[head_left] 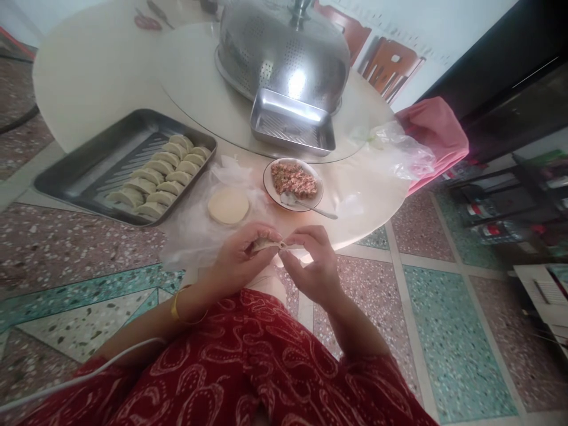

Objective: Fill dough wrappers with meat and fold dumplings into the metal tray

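Between my two hands is a dumpling (266,243), its wrapper folded and its edge pinched by the fingertips. My left hand (243,254) is closed around the left part of it. The thumb and forefinger of my right hand (314,260) pinch the edge on the right. Just beyond, a stack of round dumpling wrappers (228,206) lies on a plastic bag (190,236). A bowl (266,188) of minced filling (295,179) stands past my right hand, with a spoon (319,210) resting in it. Two rows of folded dumplings (162,171) sit in a dark tray (89,154).
A glass turntable (208,89) on the round table (89,77) carries a perforated metal dome (284,53) and a small steel tray (293,121). Clear plastic (399,148) and pink cloth (437,133) hang at the right edge. Wooden chairs (390,65) stand behind. A white cable (89,373) crosses my left arm.
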`<act>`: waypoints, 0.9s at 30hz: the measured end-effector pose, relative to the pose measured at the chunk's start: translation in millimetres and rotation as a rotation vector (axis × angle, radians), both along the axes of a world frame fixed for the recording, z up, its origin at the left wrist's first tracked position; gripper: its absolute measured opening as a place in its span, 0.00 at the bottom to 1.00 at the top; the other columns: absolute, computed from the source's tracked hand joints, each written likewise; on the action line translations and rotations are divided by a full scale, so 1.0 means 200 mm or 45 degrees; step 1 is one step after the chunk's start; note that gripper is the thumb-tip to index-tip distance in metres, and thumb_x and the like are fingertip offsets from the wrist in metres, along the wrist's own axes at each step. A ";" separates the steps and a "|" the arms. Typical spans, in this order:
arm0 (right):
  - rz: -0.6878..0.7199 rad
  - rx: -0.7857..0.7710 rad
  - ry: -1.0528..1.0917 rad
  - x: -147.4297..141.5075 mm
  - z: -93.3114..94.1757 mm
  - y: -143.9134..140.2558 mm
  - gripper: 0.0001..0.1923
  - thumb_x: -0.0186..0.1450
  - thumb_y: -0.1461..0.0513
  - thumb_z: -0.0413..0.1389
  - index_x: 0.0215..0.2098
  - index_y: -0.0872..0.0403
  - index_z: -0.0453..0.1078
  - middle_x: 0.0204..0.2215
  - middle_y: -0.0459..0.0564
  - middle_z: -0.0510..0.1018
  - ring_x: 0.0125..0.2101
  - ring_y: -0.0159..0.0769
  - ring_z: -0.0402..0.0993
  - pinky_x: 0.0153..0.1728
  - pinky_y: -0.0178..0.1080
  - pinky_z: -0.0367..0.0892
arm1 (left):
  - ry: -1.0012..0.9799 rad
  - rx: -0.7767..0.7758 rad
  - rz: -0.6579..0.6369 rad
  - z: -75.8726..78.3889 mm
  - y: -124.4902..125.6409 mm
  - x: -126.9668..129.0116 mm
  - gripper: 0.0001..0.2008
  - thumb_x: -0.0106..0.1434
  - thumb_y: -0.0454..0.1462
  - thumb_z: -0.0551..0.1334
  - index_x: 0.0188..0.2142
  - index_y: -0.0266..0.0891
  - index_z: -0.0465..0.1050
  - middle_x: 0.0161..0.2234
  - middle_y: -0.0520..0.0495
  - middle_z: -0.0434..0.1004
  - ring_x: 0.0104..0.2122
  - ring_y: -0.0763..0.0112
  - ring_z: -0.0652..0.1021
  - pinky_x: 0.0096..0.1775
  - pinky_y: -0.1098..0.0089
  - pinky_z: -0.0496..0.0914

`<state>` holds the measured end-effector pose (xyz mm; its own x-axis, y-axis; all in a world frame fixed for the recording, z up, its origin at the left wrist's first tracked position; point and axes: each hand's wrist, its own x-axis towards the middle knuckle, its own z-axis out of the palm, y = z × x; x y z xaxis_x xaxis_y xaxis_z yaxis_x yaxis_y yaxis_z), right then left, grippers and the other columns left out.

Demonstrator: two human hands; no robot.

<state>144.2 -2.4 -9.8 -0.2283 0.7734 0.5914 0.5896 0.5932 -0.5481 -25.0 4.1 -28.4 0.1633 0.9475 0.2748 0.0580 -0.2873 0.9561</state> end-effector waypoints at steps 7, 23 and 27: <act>-0.041 -0.005 0.029 0.00 -0.02 0.00 0.03 0.63 0.66 0.57 0.34 0.52 0.71 0.31 0.49 0.75 0.35 0.38 0.72 0.34 0.43 0.72 | 0.028 0.033 -0.002 -0.01 0.00 0.02 0.04 0.58 0.33 0.63 0.35 0.40 0.73 0.36 0.48 0.78 0.37 0.69 0.77 0.40 0.69 0.73; -0.049 0.137 0.027 -0.01 -0.05 -0.02 0.05 0.63 0.67 0.57 0.37 0.51 0.72 0.31 0.49 0.76 0.34 0.37 0.72 0.34 0.44 0.70 | -0.141 -0.162 -0.086 -0.04 -0.02 0.03 0.07 0.60 0.34 0.61 0.40 0.40 0.70 0.37 0.48 0.74 0.32 0.73 0.75 0.32 0.73 0.72; -0.038 0.157 0.038 -0.01 -0.06 -0.02 0.07 0.63 0.68 0.57 0.36 0.49 0.72 0.31 0.48 0.76 0.33 0.37 0.72 0.35 0.44 0.70 | -0.107 -0.164 -0.092 -0.04 -0.03 0.03 0.07 0.61 0.35 0.61 0.40 0.39 0.70 0.38 0.48 0.74 0.33 0.73 0.75 0.32 0.73 0.72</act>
<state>141.9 -7.3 -21.2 -0.1873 0.7005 0.6886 0.5927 0.6397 -0.4894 -18.6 -1.6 -37.3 0.2138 0.9624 0.1674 -0.0398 -0.1626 0.9859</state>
